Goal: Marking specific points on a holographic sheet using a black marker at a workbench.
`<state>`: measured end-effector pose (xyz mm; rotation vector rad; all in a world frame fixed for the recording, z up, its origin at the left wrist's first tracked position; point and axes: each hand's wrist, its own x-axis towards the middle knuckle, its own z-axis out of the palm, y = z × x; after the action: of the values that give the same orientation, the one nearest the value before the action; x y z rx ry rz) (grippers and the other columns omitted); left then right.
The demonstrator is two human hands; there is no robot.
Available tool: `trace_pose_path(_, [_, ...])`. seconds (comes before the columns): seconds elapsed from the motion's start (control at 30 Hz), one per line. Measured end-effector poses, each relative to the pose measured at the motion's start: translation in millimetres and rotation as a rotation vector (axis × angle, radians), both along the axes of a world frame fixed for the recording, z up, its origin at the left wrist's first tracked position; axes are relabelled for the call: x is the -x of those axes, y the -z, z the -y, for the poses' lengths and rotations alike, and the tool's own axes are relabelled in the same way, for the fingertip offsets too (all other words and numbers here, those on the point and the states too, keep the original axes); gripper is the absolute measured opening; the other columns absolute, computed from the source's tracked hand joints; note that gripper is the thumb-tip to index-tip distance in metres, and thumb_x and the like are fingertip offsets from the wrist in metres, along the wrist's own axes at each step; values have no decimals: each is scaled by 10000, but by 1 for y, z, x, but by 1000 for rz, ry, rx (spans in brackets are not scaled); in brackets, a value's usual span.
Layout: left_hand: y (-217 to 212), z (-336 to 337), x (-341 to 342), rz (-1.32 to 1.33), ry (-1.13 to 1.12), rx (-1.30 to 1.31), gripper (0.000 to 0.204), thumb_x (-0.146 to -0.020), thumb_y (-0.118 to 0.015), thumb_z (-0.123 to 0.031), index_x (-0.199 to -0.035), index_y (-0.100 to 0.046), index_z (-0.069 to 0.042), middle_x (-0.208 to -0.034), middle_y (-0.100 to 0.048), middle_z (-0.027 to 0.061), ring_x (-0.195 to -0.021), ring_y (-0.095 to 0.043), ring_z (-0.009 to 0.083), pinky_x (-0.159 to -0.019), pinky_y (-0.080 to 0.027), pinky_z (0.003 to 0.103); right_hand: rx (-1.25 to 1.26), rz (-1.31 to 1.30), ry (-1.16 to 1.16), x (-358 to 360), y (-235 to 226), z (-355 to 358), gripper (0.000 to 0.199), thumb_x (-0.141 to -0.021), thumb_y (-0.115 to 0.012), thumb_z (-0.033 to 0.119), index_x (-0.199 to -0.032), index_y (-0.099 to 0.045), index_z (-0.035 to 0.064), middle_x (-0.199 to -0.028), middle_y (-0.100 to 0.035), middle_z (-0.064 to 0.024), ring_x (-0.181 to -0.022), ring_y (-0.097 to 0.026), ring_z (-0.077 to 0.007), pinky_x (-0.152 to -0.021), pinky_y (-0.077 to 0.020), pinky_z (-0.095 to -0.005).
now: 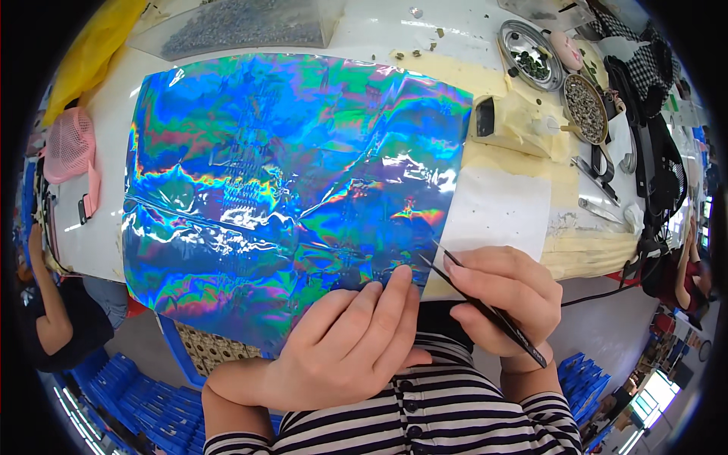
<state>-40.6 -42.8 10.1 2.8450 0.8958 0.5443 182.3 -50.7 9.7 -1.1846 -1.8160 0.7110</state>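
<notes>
A shiny iridescent blue-green sheet (334, 163) covers much of the table in front of me, creased and reflective. My left hand (345, 341) lies on its near edge with the fingers stretched out toward the right. Just to the right, my right hand (512, 292) grips black tweezers (497, 316) between thumb and fingers. The tweezers slant up and left, their thin tips slightly apart near the sheet's lower right corner. I cannot make out anything between the tips. Beside the sheet lies white paper (500, 212) with tiny dark specks.
Back right stand a round metal dish (557, 76) with dark green pieces and a handled pan (584, 106) of small bits. A clear tray (326, 34) of small pieces is at the back, a pink mesh basket (70, 148) at left. Blue crates (152, 413) and other people surround the table.
</notes>
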Motion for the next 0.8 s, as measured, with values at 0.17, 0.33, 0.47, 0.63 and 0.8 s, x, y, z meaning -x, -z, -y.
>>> trace_pose_path(0.17, [1,0,-1,-8,-16,-30,497,-938,-629,-486,-1039,-741,-12,-1138,-720,144,-853,-656,179,-729,-513,289,22,45,-28,-2,-1,0,236,-752,-842,105,-947,-733,31,-941,-753,-169,-822,-749,-271,-696,-590,-313])
trace_pose_path(0.33, [3,-1,-1,-22,-10,-60,471,-945,-632,-469,-1033,-745,-20,-1132,-725,139,-842,-658,174,-721,-517,280,36,40,47,3,0,0,289,-752,-835,61,-1025,-747,32,-928,-763,-162,-808,-754,-247,-684,-595,-297])
trace_pose_path(0.47, [1,-1,-2,-29,-7,-62,463,-943,-637,-461,-1039,-746,-22,-1134,-725,139,-844,-661,177,-719,-526,278,78,27,63,2,-2,3,355,-763,-853,131,-1081,-743,19,-917,-766,-158,-804,-755,-240,-689,-595,-295])
trace_pose_path(0.63, [2,1,-2,-47,-10,-86,459,-940,-643,-454,-1050,-747,-20,-1135,-724,136,-872,-666,184,-741,-547,278,45,27,51,0,1,4,414,-751,-867,244,-1069,-748,8,-904,-766,-158,-792,-755,-245,-688,-590,-299])
trace_pose_path(0.8, [1,2,-3,-54,-19,-92,461,-938,-647,-453,-1064,-748,-21,-1134,-723,135,-887,-668,184,-755,-554,276,42,43,42,1,1,2,430,-741,-870,262,-1064,-753,3,-896,-762,-158,-792,-752,-257,-692,-584,-301])
